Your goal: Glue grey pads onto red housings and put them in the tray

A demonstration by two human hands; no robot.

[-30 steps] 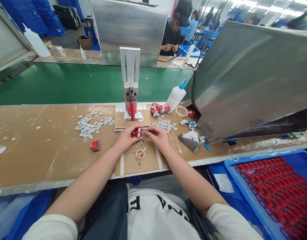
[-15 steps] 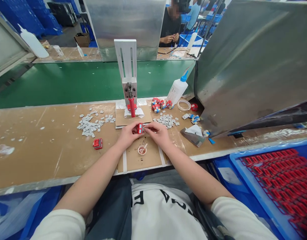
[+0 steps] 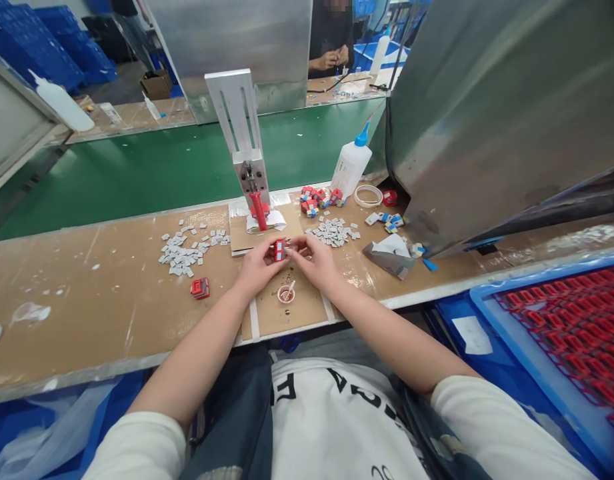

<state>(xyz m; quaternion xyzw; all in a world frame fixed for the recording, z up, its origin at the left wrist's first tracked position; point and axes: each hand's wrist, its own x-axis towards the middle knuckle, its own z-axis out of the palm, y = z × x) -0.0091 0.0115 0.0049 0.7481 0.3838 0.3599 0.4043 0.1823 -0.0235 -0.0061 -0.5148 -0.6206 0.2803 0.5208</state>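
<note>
My left hand (image 3: 257, 270) is closed around the end of a small red toy car (image 3: 279, 250) with pale window-like panels, held above the cardboard work pad. At the toy's right side, the thumb and fingers of my right hand (image 3: 314, 262) are pinched together; whatever lies between the fingertips is too small to make out. Just below the hands is a little cup (image 3: 286, 294) of reddish-brown liquid with a white stick in it. Another red toy car (image 3: 199, 288) rests on the table to the left. Behind the hands rises a metal hand press (image 3: 251, 175) with a red handle.
Small grey pieces lie in a left pile (image 3: 179, 255) and a right pile (image 3: 335, 232). Red toy cars (image 3: 311, 200) cluster by a white squeeze bottle (image 3: 351, 167) and a tape roll (image 3: 367, 196). A blue bin (image 3: 487, 307) of red parts stands right. A co-worker (image 3: 331, 47) sits opposite.
The camera view has tilted and shifted slightly. Both hands stay at the red toy car, which looks a little more upright, with its panels turned more toward me.
</note>
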